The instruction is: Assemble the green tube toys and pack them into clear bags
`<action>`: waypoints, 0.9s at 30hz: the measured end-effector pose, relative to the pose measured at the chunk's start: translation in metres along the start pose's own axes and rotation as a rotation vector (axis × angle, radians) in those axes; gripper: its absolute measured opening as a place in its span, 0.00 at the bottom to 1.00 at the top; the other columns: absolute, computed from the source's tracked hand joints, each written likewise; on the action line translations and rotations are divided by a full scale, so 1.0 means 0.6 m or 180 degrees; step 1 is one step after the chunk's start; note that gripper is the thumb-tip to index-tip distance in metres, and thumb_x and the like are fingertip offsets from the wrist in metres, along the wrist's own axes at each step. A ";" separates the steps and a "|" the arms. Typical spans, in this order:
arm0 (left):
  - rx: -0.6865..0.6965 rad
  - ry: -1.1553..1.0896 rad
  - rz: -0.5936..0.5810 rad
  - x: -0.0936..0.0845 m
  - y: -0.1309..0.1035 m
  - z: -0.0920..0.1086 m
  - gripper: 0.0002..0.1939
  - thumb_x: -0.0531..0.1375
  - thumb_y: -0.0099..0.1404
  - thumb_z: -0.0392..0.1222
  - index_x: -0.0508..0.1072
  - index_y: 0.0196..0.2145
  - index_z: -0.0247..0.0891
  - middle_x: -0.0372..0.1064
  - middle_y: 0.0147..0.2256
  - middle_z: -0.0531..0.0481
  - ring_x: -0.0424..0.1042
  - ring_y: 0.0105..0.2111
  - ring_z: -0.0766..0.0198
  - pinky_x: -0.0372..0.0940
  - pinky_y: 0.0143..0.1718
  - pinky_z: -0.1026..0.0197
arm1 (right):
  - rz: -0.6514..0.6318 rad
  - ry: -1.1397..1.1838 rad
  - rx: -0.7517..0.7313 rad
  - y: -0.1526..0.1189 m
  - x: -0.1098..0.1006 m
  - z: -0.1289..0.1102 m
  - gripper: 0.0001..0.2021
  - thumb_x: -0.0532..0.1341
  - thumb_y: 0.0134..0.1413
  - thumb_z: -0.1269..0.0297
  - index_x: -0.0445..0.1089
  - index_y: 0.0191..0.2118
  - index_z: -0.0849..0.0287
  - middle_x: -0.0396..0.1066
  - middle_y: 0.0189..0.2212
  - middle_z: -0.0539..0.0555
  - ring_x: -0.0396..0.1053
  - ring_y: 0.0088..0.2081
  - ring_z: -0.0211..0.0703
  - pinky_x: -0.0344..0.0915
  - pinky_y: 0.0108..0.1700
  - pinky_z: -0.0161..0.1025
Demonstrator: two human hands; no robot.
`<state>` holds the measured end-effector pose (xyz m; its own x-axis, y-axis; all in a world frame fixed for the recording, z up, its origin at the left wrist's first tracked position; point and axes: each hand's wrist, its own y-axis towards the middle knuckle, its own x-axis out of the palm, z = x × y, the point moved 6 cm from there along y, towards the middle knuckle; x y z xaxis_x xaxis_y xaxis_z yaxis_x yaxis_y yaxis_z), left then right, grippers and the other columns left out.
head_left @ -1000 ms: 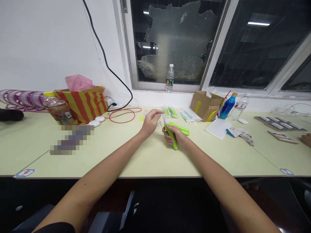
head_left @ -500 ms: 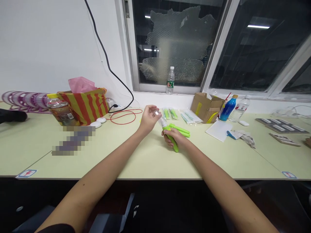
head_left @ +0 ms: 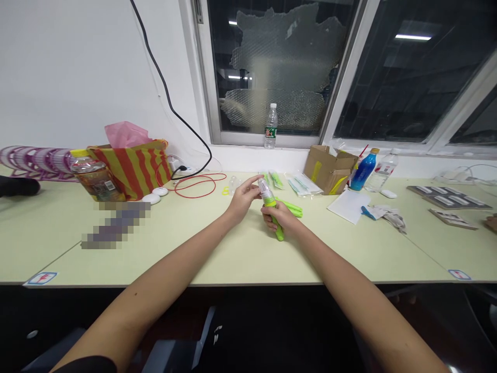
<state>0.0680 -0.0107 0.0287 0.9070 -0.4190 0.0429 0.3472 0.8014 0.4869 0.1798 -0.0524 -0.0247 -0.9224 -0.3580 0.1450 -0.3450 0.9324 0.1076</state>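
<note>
My right hand (head_left: 281,217) is wrapped round a bright green tube (head_left: 278,231). It tilts a little to the left at its upper end, where a clear plastic cap (head_left: 266,190) sits. My left hand (head_left: 241,201) is beside the cap with its fingers stretched out, and the fingertips are at or against the cap's upper left side. Just behind my right hand, more green tubes (head_left: 292,208) lie on the table. Small clear plastic pieces (head_left: 234,182) and a yellow ring-like piece (head_left: 225,190) are behind my left hand.
Bagged green items (head_left: 276,180) and a clear packet (head_left: 303,185) lie behind my hands. A cardboard box (head_left: 330,168), a blue bottle (head_left: 364,171) and a glove (head_left: 388,215) are to the right. To the left are a red cable (head_left: 198,196) and a striped bag (head_left: 135,171).
My left fingers have straightened and shifted from pinching round the cap's tip to its side. The cap now stands more upright on the green tube. My right hand keeps its grip.
</note>
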 end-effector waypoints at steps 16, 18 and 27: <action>-0.0010 0.0057 -0.0346 0.033 -0.003 -0.018 0.18 0.63 0.61 0.53 0.74 0.42 0.36 0.75 0.44 0.43 0.71 0.47 0.56 0.62 0.51 0.53 | -0.0016 0.0570 0.0228 -0.005 0.005 0.003 0.14 0.63 0.46 0.64 0.53 0.29 0.54 0.50 0.14 0.39 0.43 0.12 0.29 0.43 0.12 0.30; -0.0065 0.0036 -0.0277 0.030 -0.002 -0.022 0.18 0.63 0.61 0.52 0.75 0.43 0.36 0.75 0.43 0.44 0.71 0.47 0.55 0.62 0.52 0.52 | 0.0031 0.0505 0.0211 -0.005 0.006 0.001 0.14 0.63 0.46 0.64 0.54 0.29 0.54 0.51 0.14 0.39 0.44 0.12 0.29 0.44 0.13 0.30; -0.0231 0.0255 -0.0101 0.045 -0.017 0.007 0.22 0.65 0.57 0.57 0.73 0.40 0.36 0.74 0.36 0.47 0.72 0.37 0.61 0.65 0.42 0.58 | 0.0128 0.0194 -0.0010 0.002 0.009 -0.001 0.14 0.62 0.44 0.67 0.52 0.23 0.54 0.49 0.13 0.41 0.46 0.12 0.29 0.47 0.13 0.32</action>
<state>0.0881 -0.0321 0.0285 0.9105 -0.4114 -0.0429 0.3897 0.8183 0.4225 0.1745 -0.0531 -0.0231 -0.9232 -0.3227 0.2089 -0.3073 0.9460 0.1037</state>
